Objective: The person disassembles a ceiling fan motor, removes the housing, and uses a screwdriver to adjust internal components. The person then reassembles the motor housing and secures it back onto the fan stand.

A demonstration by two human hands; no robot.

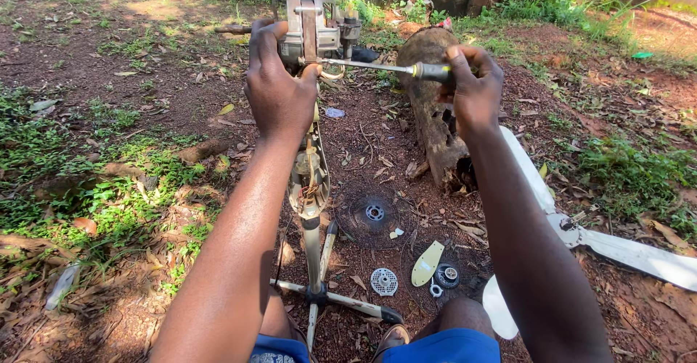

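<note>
Upper centre of the frame — left hand (278,87) clenched around the fan motor (314,29) (stripped of its blades), right hand (473,91) grasping a screwdriver (396,67) — tip against the motor.

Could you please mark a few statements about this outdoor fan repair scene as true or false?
1. The left hand grips the fan motor. True.
2. The right hand holds a hammer. False: it holds a screwdriver, tip at the motor.
3. White fan blades lie on the ground at the right. True.
4. The work rests on a table. False: the stand is on bare soil.
5. A log lies behind the screwdriver. True.
</note>
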